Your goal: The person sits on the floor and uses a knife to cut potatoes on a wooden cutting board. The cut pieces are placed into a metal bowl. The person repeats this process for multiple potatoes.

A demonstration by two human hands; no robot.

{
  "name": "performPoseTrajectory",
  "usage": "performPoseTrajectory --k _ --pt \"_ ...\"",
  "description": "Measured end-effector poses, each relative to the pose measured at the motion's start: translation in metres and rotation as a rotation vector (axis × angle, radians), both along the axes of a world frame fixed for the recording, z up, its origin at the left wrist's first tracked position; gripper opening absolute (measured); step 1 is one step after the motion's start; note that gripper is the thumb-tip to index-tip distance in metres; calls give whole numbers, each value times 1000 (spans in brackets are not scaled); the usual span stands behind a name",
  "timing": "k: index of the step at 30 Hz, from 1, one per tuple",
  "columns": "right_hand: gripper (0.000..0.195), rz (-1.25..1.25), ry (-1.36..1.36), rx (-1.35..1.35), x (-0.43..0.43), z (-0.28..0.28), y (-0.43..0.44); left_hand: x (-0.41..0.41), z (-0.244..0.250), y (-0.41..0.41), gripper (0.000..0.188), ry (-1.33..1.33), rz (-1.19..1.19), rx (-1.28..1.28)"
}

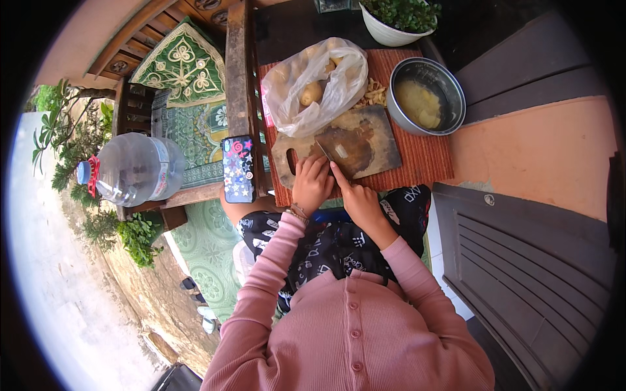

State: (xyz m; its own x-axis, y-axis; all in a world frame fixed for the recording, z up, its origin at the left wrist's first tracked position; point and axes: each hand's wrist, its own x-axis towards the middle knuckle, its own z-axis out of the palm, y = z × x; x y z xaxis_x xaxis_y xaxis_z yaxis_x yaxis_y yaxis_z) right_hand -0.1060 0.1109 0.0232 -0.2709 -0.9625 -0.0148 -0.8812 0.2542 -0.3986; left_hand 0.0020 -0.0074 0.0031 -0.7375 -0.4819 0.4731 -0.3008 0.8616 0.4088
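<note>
A worn wooden cutting board (386, 154) lies in front of me, dark and wet in its middle. My right hand (364, 205) is closed around a knife, its index finger stretched along the thin blade (323, 150). Beside it, my left hand (313, 182) rests on the board's near edge with curled fingers; whatever is under them is hidden. One pale, translucent piece (341, 151) sits just right of the blade. Beyond the board, a clear plastic bag (337, 97) holds several potatoes (310, 94). Peelings (374, 92) are heaped between the bag and a metal pot (407, 123) with peeled potatoes (430, 115) in cloudy water.
A ribbed red mat (428, 163) lies under these things. At left, a phone in a star-patterned case (238, 171) rests on a wooden armrest (238, 83), near a large plastic water bottle (134, 168). A white planter (391, 33) stands at the back; a dark door (518, 259) is at right.
</note>
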Motion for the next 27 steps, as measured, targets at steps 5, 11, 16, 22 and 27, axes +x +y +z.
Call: performPoseTrajectory --k 5,11,16,22,27 --pt "75 -8 46 -42 1 -7 1 -1 -2 1 28 27 23 14" --pt "75 -30 102 20 4 3 4 -1 4 1 27 22 41 1" --pt "69 -49 81 45 3 3 9 -1 0 1 26 35 53 0" --pt "62 -60 33 50 2 7 11 0 0 1 26 22 52 6" --pt "61 -76 -13 27 2 4 14 1 0 2 30 11 50 6"
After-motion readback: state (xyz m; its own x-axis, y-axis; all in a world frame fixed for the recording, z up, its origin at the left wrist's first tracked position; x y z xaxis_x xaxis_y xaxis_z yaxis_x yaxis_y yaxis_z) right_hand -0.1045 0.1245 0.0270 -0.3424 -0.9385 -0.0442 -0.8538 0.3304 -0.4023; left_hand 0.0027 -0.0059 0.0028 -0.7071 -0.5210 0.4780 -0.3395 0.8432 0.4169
